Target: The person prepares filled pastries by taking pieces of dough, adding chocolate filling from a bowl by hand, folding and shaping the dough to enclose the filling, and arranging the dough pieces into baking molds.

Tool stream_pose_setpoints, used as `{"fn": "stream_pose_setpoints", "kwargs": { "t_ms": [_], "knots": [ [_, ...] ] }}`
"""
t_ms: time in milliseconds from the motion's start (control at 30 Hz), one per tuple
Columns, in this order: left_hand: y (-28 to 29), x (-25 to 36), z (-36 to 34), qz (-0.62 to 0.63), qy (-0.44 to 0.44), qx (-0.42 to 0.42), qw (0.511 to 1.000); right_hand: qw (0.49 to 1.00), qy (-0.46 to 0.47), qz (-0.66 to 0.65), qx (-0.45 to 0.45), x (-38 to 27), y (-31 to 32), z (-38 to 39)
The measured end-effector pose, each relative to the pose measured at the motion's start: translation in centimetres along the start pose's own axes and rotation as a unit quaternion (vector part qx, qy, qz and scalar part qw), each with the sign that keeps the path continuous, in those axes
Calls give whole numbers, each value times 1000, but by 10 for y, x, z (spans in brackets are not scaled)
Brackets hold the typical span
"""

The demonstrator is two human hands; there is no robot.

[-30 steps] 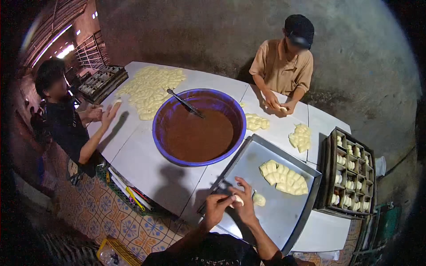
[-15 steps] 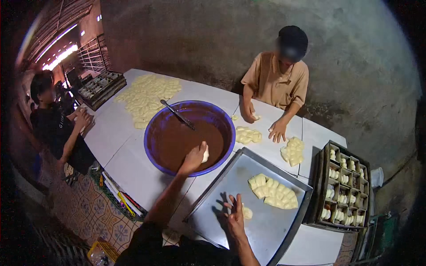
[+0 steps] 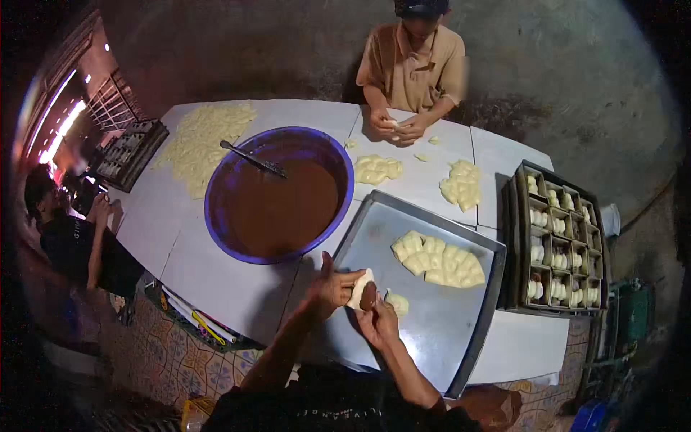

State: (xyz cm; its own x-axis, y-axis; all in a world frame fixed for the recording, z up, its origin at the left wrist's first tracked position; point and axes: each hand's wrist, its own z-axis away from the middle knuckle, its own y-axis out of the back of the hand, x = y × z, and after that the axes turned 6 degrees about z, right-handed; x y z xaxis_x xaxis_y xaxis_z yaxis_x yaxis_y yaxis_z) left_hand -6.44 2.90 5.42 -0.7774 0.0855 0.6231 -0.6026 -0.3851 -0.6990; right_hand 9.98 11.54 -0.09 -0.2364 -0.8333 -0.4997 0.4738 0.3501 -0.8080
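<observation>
Above the left part of a metal tray point(image 3: 440, 327), both my hands meet at a pale dough piece point(image 3: 358, 291). Dark brown filling point(image 3: 368, 295) sits on its right side. My left hand point(image 3: 331, 289) grips the dough from the left, thumb raised. From the lower right, the fingers of my right hand point(image 3: 379, 325) close on the filled side. A small dough lump point(image 3: 396, 303) lies on the tray just beside my right hand. Farther right on the tray is a block of joined dough pieces point(image 3: 440, 260). The purple basin point(image 3: 216, 234) of brown filling stands left of the tray.
A dark spatula point(image 3: 253, 159) leans in the basin. Dough covers the table's far left point(image 3: 204, 140); two more clusters point(image 3: 378, 170) point(image 3: 461, 185) lie beyond the tray. Gridded moulds point(image 3: 558, 245) holding dough stand at right. One co-worker point(image 3: 414, 68) handles dough opposite; another point(image 3: 68, 234) stands left.
My left hand has moved from the basin to above the tray with the dough, which now shows brown filling. My right hand, spread before, has closed on it. The co-worker opposite has brought both hands together.
</observation>
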Motion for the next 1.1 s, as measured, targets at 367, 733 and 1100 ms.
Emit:
{"fn": "stream_pose_setpoints", "kwargs": {
  "t_ms": [367, 733, 1100],
  "knots": [
    [-52, -78, 39, -488, -324, 105, 804, 635, 394, 662, 53, -6, -10, 64],
    [-65, -93, 58, -312, -213, 80, 923, 683, 399, 611, -8, -35, -31, 100],
    [-51, -105, 58, -265, -237, 57, 933, 908, -25, 414, -67, -25, 26, 81]
  ]
}}
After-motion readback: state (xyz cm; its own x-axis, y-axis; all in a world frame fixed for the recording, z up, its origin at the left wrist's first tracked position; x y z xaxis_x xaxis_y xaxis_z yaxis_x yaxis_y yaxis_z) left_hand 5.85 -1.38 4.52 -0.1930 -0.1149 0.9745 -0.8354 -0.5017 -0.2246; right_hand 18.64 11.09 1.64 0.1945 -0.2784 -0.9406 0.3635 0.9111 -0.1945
